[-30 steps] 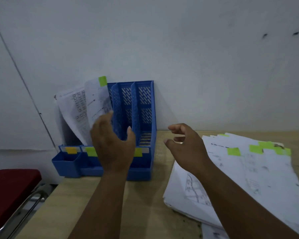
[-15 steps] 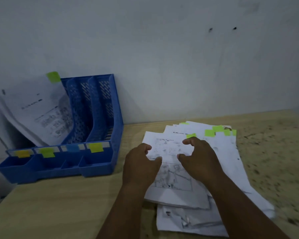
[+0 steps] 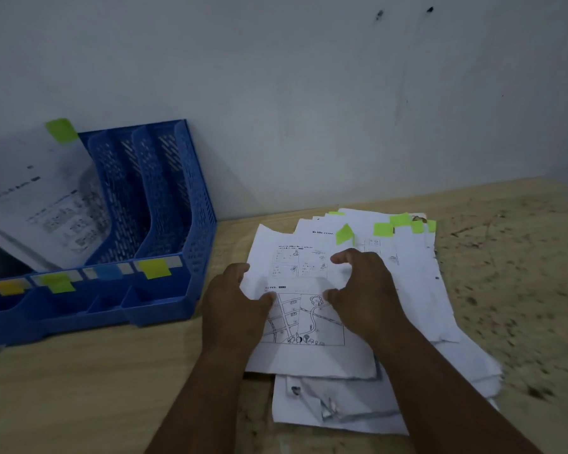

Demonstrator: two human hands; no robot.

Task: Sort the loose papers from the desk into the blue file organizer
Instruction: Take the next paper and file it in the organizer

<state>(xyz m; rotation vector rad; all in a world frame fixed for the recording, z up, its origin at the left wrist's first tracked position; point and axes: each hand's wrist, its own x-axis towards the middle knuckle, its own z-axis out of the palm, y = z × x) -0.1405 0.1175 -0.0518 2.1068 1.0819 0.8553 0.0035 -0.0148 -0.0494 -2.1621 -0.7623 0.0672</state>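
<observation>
Hands at work on the tabletop (image 3: 95, 388): left hand (image 3: 235, 309) pinches the top sheet's (image 3: 304, 309) edge, right hand (image 3: 363, 290) arches loosely over the loose papers (image 3: 440, 290), where neighbouring pages could lift too, well right of the blue file organizer (image 3: 164, 224).

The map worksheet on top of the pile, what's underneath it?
Under the map worksheet lies a spread pile of white sheets, several with green sticky tabs, on the wooden desk. Their print is mostly covered, so the count is unclear.
</observation>
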